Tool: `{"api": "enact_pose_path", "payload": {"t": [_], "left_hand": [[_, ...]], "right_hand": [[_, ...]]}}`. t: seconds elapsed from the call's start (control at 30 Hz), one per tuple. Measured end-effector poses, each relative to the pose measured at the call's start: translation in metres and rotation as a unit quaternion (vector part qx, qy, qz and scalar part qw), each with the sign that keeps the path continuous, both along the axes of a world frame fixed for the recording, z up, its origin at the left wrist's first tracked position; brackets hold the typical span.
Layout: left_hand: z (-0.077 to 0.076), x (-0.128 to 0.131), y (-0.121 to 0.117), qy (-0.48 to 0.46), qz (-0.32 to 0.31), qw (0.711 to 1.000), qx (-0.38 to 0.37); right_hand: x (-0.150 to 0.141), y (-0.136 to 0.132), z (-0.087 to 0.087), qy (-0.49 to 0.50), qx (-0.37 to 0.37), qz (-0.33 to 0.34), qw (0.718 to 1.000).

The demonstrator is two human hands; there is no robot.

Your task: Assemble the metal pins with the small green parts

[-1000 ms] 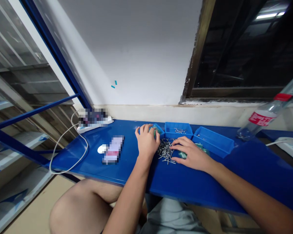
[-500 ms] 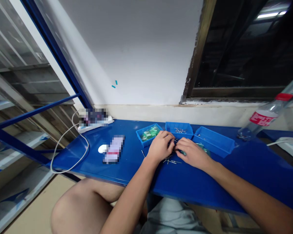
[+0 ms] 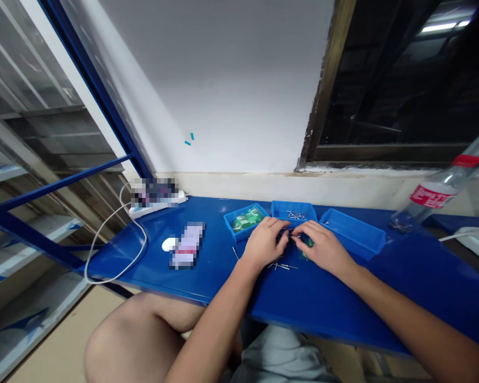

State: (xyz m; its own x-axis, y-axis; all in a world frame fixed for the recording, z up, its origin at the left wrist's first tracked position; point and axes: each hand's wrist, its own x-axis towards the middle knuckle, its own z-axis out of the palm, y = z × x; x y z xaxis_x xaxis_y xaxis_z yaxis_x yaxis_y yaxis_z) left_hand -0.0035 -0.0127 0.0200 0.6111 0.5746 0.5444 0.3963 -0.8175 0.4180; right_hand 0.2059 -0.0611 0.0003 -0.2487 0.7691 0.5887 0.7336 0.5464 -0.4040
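My left hand (image 3: pixel 265 242) and my right hand (image 3: pixel 321 247) are close together over the blue table, fingers curled inward and fingertips almost meeting. Something small and dark shows between the fingertips, but I cannot make out what either hand pinches. Loose blind rivets (image 3: pixel 283 265), thin and silvery, lie just below the hands, and one more lies left of my left wrist. Partly under my right hand is a clear green plastic bag (image 3: pixel 304 254). Beyond the hands stand a blue bin (image 3: pixel 232 230) with green bags and a second blue bin (image 3: pixel 277 205) with several rivets.
A third blue bin (image 3: pixel 355 242) stands at the right, near a tilted clear bottle (image 3: pixel 433 194) with a red cap. To the left lie a blurred-out pale item (image 3: pixel 189 244), a white round object (image 3: pixel 168 244) and a power strip (image 3: pixel 159 205) with a looping white cable (image 3: pixel 143 242).
My hands have drawn slightly apart at the fingertips, the right one shifting a little to the right. More of the green bag's edge shows beneath it. The camera view has shifted slightly.
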Motion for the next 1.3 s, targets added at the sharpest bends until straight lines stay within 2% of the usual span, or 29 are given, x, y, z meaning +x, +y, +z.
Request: {"api": "enact_pose_path", "payload": {"t": [0.2, 0.33, 0.5, 0.6, 0.7, 0.87, 1.03, 1.2, 1.3], "left_hand": [[0.000, 0.001, -0.001, 0.024, 0.009, 0.999, 0.019], [0.003, 0.004, -0.005, 0.021, -0.002, 0.999, -0.040], [0.005, 0.008, -0.007, -0.087, -0.003, 0.985, -0.152], [0.004, 0.010, -0.004, -0.158, -0.011, 0.966, -0.206], [0.001, 0.011, -0.001, -0.200, -0.010, 0.953, -0.226], [-0.003, 0.011, -0.001, -0.213, -0.018, 0.948, -0.234], [-0.006, 0.012, -0.001, -0.195, -0.054, 0.947, -0.248], [-0.005, 0.011, 0.001, -0.197, -0.034, 0.955, -0.219], [-0.006, 0.010, 0.003, -0.189, -0.020, 0.961, -0.201]], "right_hand": [[-0.003, -0.004, 0.001, 0.094, -0.033, -0.028, 0.995], [-0.006, -0.008, 0.007, 0.128, -0.018, -0.032, 0.991], [-0.010, -0.008, 0.006, 0.177, -0.026, 0.003, 0.984], [-0.009, -0.007, 0.000, 0.247, -0.072, -0.003, 0.966], [-0.008, -0.005, -0.005, 0.297, -0.115, -0.012, 0.948], [-0.008, -0.003, -0.003, 0.274, -0.123, -0.031, 0.953], [-0.007, -0.004, 0.001, 0.231, -0.114, -0.016, 0.966], [-0.005, -0.002, -0.002, 0.273, -0.117, -0.020, 0.955], [-0.005, -0.002, -0.004, 0.255, -0.116, -0.036, 0.959]]}}
